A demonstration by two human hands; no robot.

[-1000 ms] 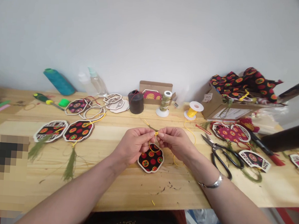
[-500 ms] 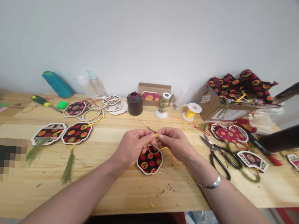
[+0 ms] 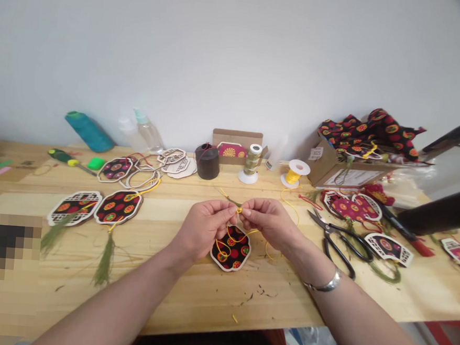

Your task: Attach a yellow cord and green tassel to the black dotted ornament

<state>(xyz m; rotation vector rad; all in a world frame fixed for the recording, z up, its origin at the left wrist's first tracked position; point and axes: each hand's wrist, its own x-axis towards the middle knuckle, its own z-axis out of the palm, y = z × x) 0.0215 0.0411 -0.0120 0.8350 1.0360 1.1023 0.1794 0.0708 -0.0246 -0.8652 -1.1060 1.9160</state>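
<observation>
My left hand (image 3: pixel 204 227) and my right hand (image 3: pixel 268 221) meet over the middle of the wooden table (image 3: pixel 206 291). Both pinch a thin yellow cord (image 3: pixel 239 210) between thumb and fingertips, the fingers closed tight on it. The cord loops down onto a small ornament (image 3: pixel 231 249) of black cloth with red and orange dots in a pale wooden frame, which lies flat just under my hands. More of the cord trails right toward a yellow spool (image 3: pixel 295 173).
Two finished ornaments with green tassels (image 3: pixel 97 208) lie at the left. Black scissors (image 3: pixel 338 238) and more ornaments sit at the right, beside a cardboard box of dotted cloth (image 3: pixel 357 150). Thread spools (image 3: pixel 207 160), a spray bottle (image 3: pixel 148 130) and wooden frames line the back.
My hands stay pinched together over the ornament. The yellow cord's loop has dropped lower and now lies across the ornament's face.
</observation>
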